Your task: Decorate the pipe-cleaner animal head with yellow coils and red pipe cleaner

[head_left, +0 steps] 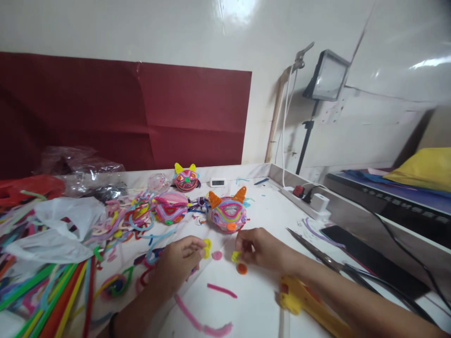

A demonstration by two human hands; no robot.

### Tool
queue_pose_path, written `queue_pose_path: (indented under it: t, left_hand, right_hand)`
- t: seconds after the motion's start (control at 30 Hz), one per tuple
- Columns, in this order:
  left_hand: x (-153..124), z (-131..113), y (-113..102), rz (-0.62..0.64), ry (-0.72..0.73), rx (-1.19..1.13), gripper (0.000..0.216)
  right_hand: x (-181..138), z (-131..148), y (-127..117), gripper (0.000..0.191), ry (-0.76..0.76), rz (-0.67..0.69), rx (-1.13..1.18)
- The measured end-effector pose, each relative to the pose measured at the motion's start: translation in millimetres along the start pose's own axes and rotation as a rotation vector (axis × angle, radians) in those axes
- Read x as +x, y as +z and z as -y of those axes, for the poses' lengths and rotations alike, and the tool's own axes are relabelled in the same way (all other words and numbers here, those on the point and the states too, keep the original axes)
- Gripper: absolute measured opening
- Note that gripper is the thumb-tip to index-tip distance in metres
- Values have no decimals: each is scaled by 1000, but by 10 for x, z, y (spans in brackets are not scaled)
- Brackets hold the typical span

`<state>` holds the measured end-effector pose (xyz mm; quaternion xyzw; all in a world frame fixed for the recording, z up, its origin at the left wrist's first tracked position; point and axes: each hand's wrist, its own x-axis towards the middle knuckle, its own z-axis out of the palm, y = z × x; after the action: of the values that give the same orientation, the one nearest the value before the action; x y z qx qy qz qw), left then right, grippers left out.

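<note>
The bare left hand [181,256] sits left of centre, fingers bent and pointing right, thumb and index fingertip closed in a pinch. Its bare left forearm [141,303] slants up from the near left, the wrist nearly straight. The bare right hand [262,249] lies just across a small gap to the right, back upward, knuckles raised, fingers curled down and leftward toward the thumb. The long bare right forearm [345,286] stretches in from the near right corner.
</note>
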<state>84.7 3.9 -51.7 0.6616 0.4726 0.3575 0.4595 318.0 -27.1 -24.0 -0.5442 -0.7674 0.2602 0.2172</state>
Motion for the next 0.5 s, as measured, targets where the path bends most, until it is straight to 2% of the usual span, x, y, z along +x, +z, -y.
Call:
queue_pose_path:
  t: [0.13, 0.27, 0.4, 0.5]
  left_hand:
    - [-22, 9, 61, 14, 17, 17, 16]
    - [-45, 13, 93, 34, 42, 26, 13]
    - [-43, 26, 87, 40, 56, 39, 14]
    - [-32, 38, 78, 42, 62, 52, 14]
  right_hand:
    - [-44, -104, -124, 15, 63, 13, 34]
    - [-85, -153, -119, 18, 73, 65, -27]
    - [-125, -18, -81, 27, 27, 4, -173]
    - [-140, 88, -70, 29, -33, 52, -232]
